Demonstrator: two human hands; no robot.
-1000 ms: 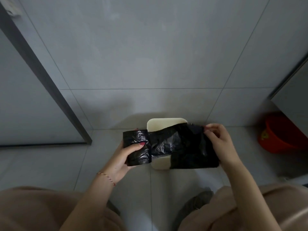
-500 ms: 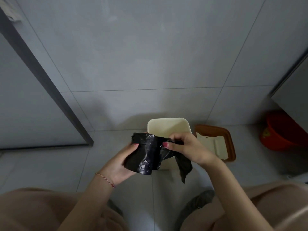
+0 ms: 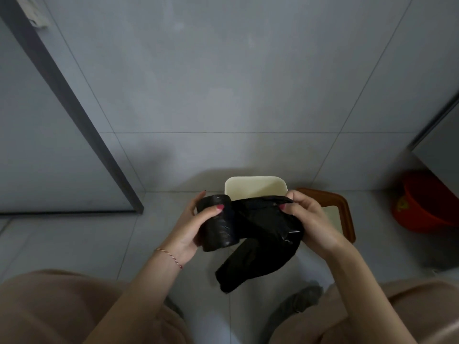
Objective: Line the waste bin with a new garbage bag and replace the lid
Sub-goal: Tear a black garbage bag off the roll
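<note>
bag (image 3: 263,234) now hangs lower | grey tiled floor (image 3: 74,244), wall (image 3: 223,70)

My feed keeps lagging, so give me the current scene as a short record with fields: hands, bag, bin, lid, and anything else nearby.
left hand: grips the black garbage bag roll
right hand: pinches the unrolled black bag, which hangs down, still joined to the roll
waste bin: cream, open, unlined, on the floor behind the hands
lid: brown-rimmed, lying on the floor right of the bin
other: orange bucket at far right
</note>
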